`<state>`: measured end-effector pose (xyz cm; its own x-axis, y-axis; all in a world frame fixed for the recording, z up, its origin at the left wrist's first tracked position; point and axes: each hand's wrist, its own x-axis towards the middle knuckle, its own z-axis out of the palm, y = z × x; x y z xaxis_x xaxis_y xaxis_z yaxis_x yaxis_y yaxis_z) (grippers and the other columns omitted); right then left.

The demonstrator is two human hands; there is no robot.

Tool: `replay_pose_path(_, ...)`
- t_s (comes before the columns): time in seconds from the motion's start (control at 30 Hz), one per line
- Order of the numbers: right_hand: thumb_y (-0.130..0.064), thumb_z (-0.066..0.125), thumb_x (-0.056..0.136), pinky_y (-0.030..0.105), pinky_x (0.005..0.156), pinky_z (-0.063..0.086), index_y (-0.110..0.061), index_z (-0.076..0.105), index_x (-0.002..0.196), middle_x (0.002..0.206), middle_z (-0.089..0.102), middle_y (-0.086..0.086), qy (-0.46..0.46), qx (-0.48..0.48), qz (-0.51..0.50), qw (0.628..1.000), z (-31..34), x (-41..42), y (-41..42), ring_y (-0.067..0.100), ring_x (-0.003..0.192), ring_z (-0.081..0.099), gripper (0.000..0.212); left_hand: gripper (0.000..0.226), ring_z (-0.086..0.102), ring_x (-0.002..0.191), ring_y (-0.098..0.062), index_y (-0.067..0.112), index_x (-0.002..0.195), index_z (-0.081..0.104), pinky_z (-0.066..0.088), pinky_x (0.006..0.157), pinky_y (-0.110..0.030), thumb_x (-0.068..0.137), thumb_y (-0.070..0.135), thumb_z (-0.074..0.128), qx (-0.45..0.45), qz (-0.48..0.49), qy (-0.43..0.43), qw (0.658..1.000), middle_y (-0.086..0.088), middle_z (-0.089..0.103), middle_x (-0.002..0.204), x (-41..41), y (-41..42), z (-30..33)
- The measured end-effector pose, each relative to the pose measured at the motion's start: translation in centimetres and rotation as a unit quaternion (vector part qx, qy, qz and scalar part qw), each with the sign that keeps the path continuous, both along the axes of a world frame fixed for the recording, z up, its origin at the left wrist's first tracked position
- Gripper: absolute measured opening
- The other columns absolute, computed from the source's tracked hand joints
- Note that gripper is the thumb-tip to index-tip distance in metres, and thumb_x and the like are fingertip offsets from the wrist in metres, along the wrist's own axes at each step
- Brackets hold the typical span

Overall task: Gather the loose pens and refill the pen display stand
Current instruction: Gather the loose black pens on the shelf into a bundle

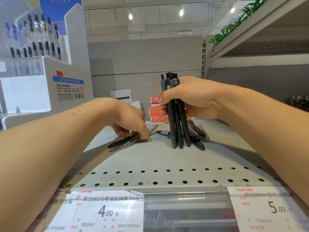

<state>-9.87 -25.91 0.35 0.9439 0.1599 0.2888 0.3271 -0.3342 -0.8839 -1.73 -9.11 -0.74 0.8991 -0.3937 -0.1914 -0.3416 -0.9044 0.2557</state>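
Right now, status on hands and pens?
Right hand grips upright pen bundle. Left hand pinching loose pens on shelf. More pens behind bundle. Display stand left, unobstructed.

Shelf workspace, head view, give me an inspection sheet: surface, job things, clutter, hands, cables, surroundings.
Surface: grey perforated shelf, price tags on its front edge.
Job's things: upright bundle of dark pens, tips on the shelf; loose pens lying flat at left, more behind the bundle; pen display stand at left, partly stocked.
Clutter: orange boxes stacked at the back.
Hands: right hand grips the bundle; left hand pinches a loose pen.
Cables: nothing seen.
Surroundings: upper shelf with green plant, ceiling lights.
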Motion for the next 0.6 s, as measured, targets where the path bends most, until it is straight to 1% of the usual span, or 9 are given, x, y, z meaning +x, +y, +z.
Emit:
replay_pose_path(0.1, 0.0, 0.065, 0.088, 0.042, 0.069, 0.064, -0.006, 0.058, 0.075, 0.06, 0.067, 0.006, 0.009, 0.027, 0.009, 1.0, 0.1, -0.1, 0.0, 0.019, 0.067, 0.073, 0.017, 0.014, 0.05, 0.042, -0.01, 0.01, 0.091, 0.068, 0.044, 0.045, -0.018, 0.084, 0.023, 0.066, -0.022, -0.013, -0.051, 0.998, 0.005, 0.056, 0.054, -0.5, -0.1, 0.4)
replay_pose_path(0.13, 0.001, 0.065, 0.088, 0.041, 0.067, 0.063, -0.007, 0.058, 0.074, 0.059, 0.066, 0.005, 0.012, 0.034, 0.009, 0.999, 0.1, -0.1, -0.1, 0.018, 0.065, 0.072, 0.017, 0.01, 0.051, 0.043, -0.01, 0.012, 0.085, 0.067, 0.044, 0.045, -0.018, 0.084, 0.022, 0.065, -0.037, -0.02, -0.075, 0.996, 0.006, 0.055, 0.05, -0.5, 0.0, 0.5)
replay_pose_path(0.17, 0.001, 0.064, 0.088, 0.038, 0.062, 0.062, -0.007, 0.058, 0.073, 0.059, 0.066, 0.005, 0.014, 0.039, 0.007, 0.999, 0.1, -0.2, -0.1, 0.018, 0.065, 0.072, 0.018, 0.007, 0.051, 0.044, -0.011, 0.014, 0.083, 0.066, 0.044, 0.045, -0.019, 0.083, 0.021, 0.065, -0.053, -0.027, -0.093, 0.994, 0.005, 0.056, 0.052, -0.6, 0.1, 0.7)
replay_pose_path(0.23, 0.001, 0.064, 0.087, 0.031, 0.055, 0.057, -0.008, 0.059, 0.071, 0.06, 0.067, 0.006, 0.016, 0.048, 0.001, 0.999, 0.1, -0.1, -0.1, 0.02, 0.065, 0.072, 0.019, 0.006, 0.052, 0.045, -0.011, 0.015, 0.086, 0.067, 0.045, 0.046, -0.02, 0.084, 0.021, 0.065, -0.091, -0.039, -0.099, 0.99, 0.0, 0.057, 0.064, -0.7, 0.4, 1.1)
replay_pose_path(0.3, 0.001, 0.064, 0.087, 0.028, 0.051, 0.054, -0.009, 0.058, 0.07, 0.057, 0.063, 0.005, 0.014, 0.056, -0.008, 0.998, 0.0, 0.1, -0.1, 0.019, 0.061, 0.07, 0.021, 0.01, 0.052, 0.045, -0.01, 0.012, 0.093, 0.068, 0.045, 0.046, -0.021, 0.086, 0.019, 0.065, -0.15, -0.042, -0.098, 0.983, -0.002, 0.059, 0.069, -0.9, 0.8, 1.4)
replay_pose_path(0.4, 0.001, 0.066, 0.087, 0.028, 0.047, 0.054, -0.008, 0.059, 0.075, 0.055, 0.061, 0.004, 0.012, 0.079, -0.012, 0.997, -0.2, 0.3, 0.0, 0.016, 0.055, 0.068, 0.016, 0.021, 0.055, 0.051, -0.014, 0.005, 0.109, 0.066, 0.048, 0.048, -0.023, 0.089, 0.012, 0.064, -0.297, -0.059, -0.077, 0.95, -0.005, 0.064, 0.073, -1.2, 1.3, 2.0)
replay_pose_path(0.43, -0.001, 0.067, 0.088, 0.029, 0.047, 0.054, -0.006, 0.062, 0.08, 0.059, 0.063, 0.005, 0.014, 0.085, -0.007, 0.996, -0.2, 0.3, 0.1, 0.016, 0.056, 0.068, 0.011, 0.023, 0.055, 0.054, -0.016, 0.003, 0.112, 0.065, 0.049, 0.049, -0.024, 0.09, 0.009, 0.062, -0.334, -0.081, -0.056, 0.937, -0.006, 0.065, 0.077, -1.5, 1.4, 2.2)
replay_pose_path(0.5, -0.005, 0.067, 0.09, 0.032, 0.054, 0.058, -0.004, 0.067, 0.093, 0.077, 0.065, 0.011, 0.016, 0.083, 0.01, 0.996, -0.3, 0.3, 0.2, 0.018, 0.065, 0.068, 0.004, 0.02, 0.057, 0.056, -0.016, 0.006, 0.112, 0.065, 0.05, 0.051, -0.024, 0.093, 0.007, 0.06, -0.351, -0.133, -0.038, 0.926, -0.005, 0.069, 0.084, -2.1, 1.3, 2.2)
replay_pose_path(0.6, -0.012, 0.069, 0.091, 0.039, 0.068, 0.063, -0.002, 0.07, 0.107, 0.092, 0.064, 0.015, 0.012, 0.078, 0.023, 0.997, -0.3, 0.3, 0.2, 0.023, 0.078, 0.067, 0.019, 0.014, 0.06, 0.058, -0.014, 0.013, 0.106, 0.066, 0.052, 0.055, -0.022, 0.096, 0.007, 0.06, -0.341, -0.173, -0.043, 0.923, 0.006, 0.071, 0.079, -3.0, 1.3, 2.2)
